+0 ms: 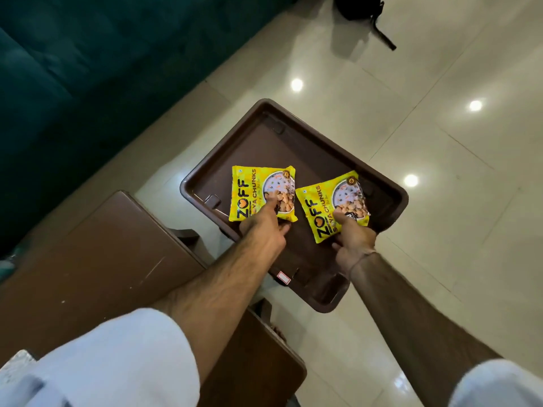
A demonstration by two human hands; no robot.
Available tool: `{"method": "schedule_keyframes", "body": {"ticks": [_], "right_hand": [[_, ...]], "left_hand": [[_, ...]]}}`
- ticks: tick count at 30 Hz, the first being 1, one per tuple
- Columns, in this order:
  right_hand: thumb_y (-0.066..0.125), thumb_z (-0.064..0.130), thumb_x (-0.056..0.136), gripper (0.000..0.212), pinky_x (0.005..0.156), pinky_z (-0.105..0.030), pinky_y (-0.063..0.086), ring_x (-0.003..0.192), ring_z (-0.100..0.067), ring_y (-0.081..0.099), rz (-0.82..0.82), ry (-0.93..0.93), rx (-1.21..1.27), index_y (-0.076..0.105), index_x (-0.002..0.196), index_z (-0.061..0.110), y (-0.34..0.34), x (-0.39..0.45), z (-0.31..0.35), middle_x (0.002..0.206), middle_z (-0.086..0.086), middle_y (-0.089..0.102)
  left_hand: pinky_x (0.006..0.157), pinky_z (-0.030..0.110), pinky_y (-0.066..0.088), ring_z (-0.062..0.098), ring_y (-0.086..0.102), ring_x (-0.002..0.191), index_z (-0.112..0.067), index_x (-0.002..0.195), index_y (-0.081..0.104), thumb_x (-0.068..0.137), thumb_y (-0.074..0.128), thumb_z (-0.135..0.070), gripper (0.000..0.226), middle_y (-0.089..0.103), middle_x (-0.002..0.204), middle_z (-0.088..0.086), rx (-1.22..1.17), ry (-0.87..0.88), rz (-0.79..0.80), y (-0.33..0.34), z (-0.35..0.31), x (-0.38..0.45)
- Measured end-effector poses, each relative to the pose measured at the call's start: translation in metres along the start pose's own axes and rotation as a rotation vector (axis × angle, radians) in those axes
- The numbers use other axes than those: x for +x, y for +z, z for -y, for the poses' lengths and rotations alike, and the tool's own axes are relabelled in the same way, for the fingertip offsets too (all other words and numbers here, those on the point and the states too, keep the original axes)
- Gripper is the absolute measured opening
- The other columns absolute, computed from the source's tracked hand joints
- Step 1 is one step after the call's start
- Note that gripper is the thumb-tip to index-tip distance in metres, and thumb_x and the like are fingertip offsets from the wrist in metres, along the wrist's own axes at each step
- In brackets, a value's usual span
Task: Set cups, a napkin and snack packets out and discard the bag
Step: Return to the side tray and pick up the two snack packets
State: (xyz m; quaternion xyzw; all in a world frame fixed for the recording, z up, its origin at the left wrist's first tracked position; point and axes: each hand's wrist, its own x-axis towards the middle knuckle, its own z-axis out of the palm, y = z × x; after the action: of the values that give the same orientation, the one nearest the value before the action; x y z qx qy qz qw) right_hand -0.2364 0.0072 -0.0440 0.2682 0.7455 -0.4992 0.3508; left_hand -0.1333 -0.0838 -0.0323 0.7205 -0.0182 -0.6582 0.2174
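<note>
Two yellow snack packets lie side by side over a dark brown tray-topped table [296,136]. My left hand [264,227] pinches the lower edge of the left packet [258,189], thumb on its face. My right hand [354,239] grips the lower corner of the right packet [326,207], which looks slightly lifted and tilted. No cups, napkin or bag are in view.
A brown wooden table [97,259] stands at lower left, next to the tray. A dark teal sofa [88,69] fills the upper left. Glossy cream floor tiles [440,142] lie all around. A black object [364,13] sits on the floor at the top.
</note>
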Motion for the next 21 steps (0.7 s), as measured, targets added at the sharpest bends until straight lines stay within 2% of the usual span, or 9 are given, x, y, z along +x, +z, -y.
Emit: {"method": "schedule_keyframes", "body": {"ticks": [2, 4, 6, 9, 11, 15, 17, 21], "right_hand": [[0.076, 0.012, 0.079, 0.037, 0.065, -0.031, 0.051, 0.085, -0.023, 0.069, 0.076, 0.033, 0.05, 0.064, 0.114, 0.011, 0.003, -0.002, 0.007, 0.107, -0.009, 0.073], [0.073, 0.007, 0.078, 0.032, 0.075, -0.039, 0.058, 0.076, -0.023, 0.071, 0.161, 0.06, 0.133, 0.069, 0.11, 0.011, 0.004, -0.007, 0.012, 0.099, -0.008, 0.076], [0.07, 0.004, 0.079, 0.032, 0.087, -0.048, 0.058, 0.081, -0.026, 0.072, 0.24, 0.06, 0.194, 0.071, 0.11, 0.013, 0.004, -0.01, 0.013, 0.107, -0.012, 0.076], [0.066, 0.005, 0.085, 0.041, 0.092, -0.047, 0.055, 0.097, -0.03, 0.07, 0.381, 0.041, 0.238, 0.065, 0.125, 0.011, 0.004, -0.018, 0.013, 0.119, -0.014, 0.072], [0.065, 0.008, 0.087, 0.044, 0.089, -0.045, 0.056, 0.102, -0.031, 0.068, 0.461, 0.015, 0.195, 0.062, 0.131, 0.011, 0.009, -0.028, 0.012, 0.122, -0.015, 0.07], [0.067, 0.013, 0.088, 0.043, 0.073, -0.037, 0.059, 0.088, -0.025, 0.07, 0.557, -0.084, 0.058, 0.061, 0.131, 0.011, 0.03, -0.059, 0.005, 0.119, -0.014, 0.07], [0.07, 0.016, 0.087, 0.04, 0.077, -0.04, 0.058, 0.087, -0.025, 0.072, 0.616, -0.118, 0.001, 0.063, 0.126, 0.012, 0.043, -0.079, -0.001, 0.117, -0.013, 0.072], [0.074, 0.018, 0.084, 0.043, 0.077, -0.046, 0.062, 0.088, -0.028, 0.074, 0.749, -0.147, -0.091, 0.063, 0.125, 0.01, 0.073, -0.129, -0.027, 0.113, -0.015, 0.074]], "left_hand": [[0.068, 0.045, 0.059, 0.033, 0.067, 0.084, -0.009, 0.084, 0.05, 0.075, 0.083, -0.013, 0.035, 0.068, 0.107, 0.018, -0.049, 0.054, -0.015, 0.003, -0.004, 0.003], [0.067, 0.044, 0.06, 0.03, 0.069, 0.078, -0.013, 0.078, 0.05, 0.071, 0.083, -0.01, 0.034, 0.071, 0.102, 0.018, -0.058, 0.115, -0.019, 0.001, -0.009, 0.006], [0.069, 0.043, 0.06, 0.029, 0.071, 0.075, -0.017, 0.077, 0.053, 0.069, 0.082, -0.013, 0.03, 0.072, 0.094, 0.015, -0.043, 0.178, -0.013, -0.007, -0.016, 0.008], [0.072, 0.047, 0.061, 0.032, 0.073, 0.077, -0.014, 0.079, 0.066, 0.068, 0.079, -0.009, 0.018, 0.075, 0.091, 0.014, -0.064, 0.253, 0.072, -0.03, -0.028, 0.011], [0.076, 0.048, 0.061, 0.032, 0.074, 0.078, -0.014, 0.088, 0.071, 0.066, 0.077, -0.005, 0.024, 0.076, 0.091, 0.013, -0.096, 0.279, 0.133, -0.052, -0.041, 0.012], [0.074, 0.043, 0.061, 0.033, 0.072, 0.078, -0.001, 0.113, 0.067, 0.07, 0.073, 0.002, 0.043, 0.074, 0.103, 0.02, -0.11, 0.315, 0.224, -0.107, -0.073, 0.013], [0.076, 0.042, 0.061, 0.033, 0.072, 0.082, 0.002, 0.122, 0.063, 0.073, 0.072, 0.002, 0.05, 0.072, 0.111, 0.02, -0.103, 0.323, 0.25, -0.138, -0.089, 0.011], [0.089, 0.052, 0.056, 0.039, 0.069, 0.1, -0.001, 0.128, 0.058, 0.075, 0.07, 0.006, 0.055, 0.069, 0.12, 0.019, -0.149, 0.377, 0.244, -0.219, -0.12, 0.005]]}}
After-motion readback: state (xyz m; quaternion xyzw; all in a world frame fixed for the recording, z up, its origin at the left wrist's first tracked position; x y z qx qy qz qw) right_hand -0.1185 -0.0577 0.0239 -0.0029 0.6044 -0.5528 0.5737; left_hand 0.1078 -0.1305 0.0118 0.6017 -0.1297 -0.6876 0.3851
